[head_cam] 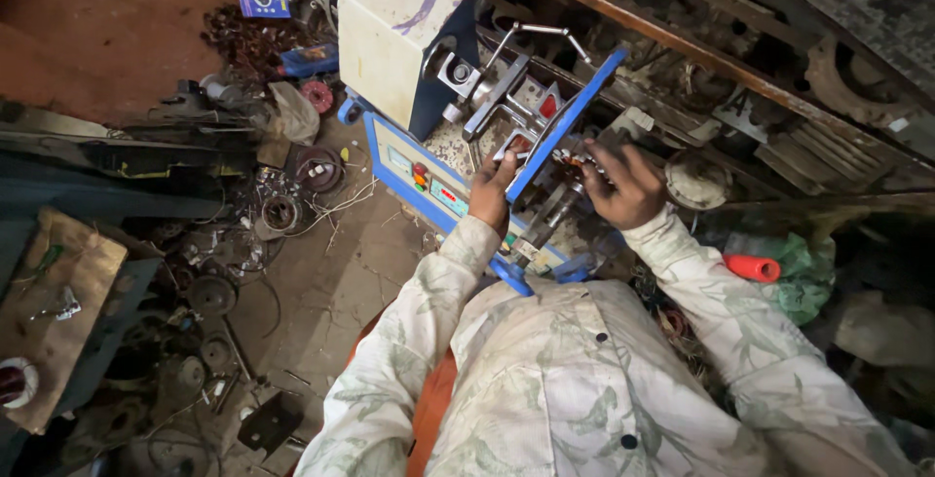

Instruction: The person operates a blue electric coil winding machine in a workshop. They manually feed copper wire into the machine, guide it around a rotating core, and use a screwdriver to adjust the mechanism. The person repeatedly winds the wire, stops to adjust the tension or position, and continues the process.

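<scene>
A blue and cream winding machine (429, 97) sits on the floor (331, 282) ahead of the person, its blue bar (565, 121) running as a long axis from 7 o'clock near the body up to 1 o'clock. The left hand (490, 194) rests against the bar's left side just above the red and green buttons on the control panel (429, 185), fingers curled loosely on the metal; whether it grips anything cannot be told. The right hand (623, 185) lies just across the bar at 3 o'clock of the left hand, fingers spread and bent over a small coil of coppery wire (575, 160) at the machine's shaft, touching rather than clenching it. The cream box of the machine stands at 11 o'clock of the hands. Room is tight: a rusty shelf (682, 38) of metal parts borders the machine from 12 to 3 o'clock, and scrap rotors and wire (292, 194) crowd the floor at 9 o'clock. An orange tube (752, 267) lies at 4 o'clock beside green cloth (804, 272).
</scene>
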